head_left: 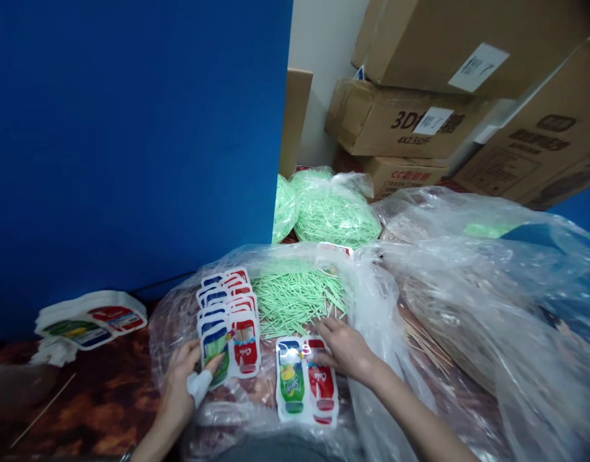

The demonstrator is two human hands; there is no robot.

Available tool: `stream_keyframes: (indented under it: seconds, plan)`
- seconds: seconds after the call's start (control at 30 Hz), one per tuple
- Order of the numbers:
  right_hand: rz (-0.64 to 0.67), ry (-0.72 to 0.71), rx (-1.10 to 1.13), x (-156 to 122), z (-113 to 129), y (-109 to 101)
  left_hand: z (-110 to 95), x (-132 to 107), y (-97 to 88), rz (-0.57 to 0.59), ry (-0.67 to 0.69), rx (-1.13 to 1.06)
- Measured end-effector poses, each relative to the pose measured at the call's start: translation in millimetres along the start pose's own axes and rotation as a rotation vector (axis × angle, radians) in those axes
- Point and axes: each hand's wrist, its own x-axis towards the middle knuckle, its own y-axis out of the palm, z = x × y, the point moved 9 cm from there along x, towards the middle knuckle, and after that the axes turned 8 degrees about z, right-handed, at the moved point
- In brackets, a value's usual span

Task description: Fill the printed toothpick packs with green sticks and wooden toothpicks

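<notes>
My left hand is at the lower left of a fanned stack of Sprite and Cola printed packets, with its fingers at the edge and its thumb over the front one. A white wrap is around a finger of that hand. My right hand reaches to the near edge of a heap of thin green sticks, its thumb apart from its fingers over the top of another Sprite and Cola packet. That packet lies flat in front of me. No stick shows clearly in the right hand.
Clear plastic sheeting lies under and around the heap. Tied bags of green sticks stand behind, below stacked cardboard boxes. A blue panel rises at left. More packets lie left, pale brown sticks right.
</notes>
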Motion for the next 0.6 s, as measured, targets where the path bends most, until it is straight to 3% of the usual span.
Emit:
stream_keyframes:
  seconds: [0.07,0.23,0.4,0.47,0.5,0.6]
  plan:
    - [0.062,0.039,-0.102,2,-9,10,6,-2,-7.8,-0.115,0.048,0.175]
    - [0.083,0.065,-0.009,4,-13,17,3,-2,-6.8,-0.185,0.072,0.353]
    - [0.068,0.090,0.049,5,-14,13,-49,-8,-12.1,-0.355,0.286,0.326]
    - [0.106,0.102,0.034,7,-14,16,-76,-12,-1.7,-0.321,0.434,0.227]
    - [0.114,0.101,0.030,7,-14,17,-89,-13,8.8,-0.251,0.503,0.171]
    - [0.054,0.066,0.042,8,-12,12,-107,-11,48.7,0.021,0.501,0.005]
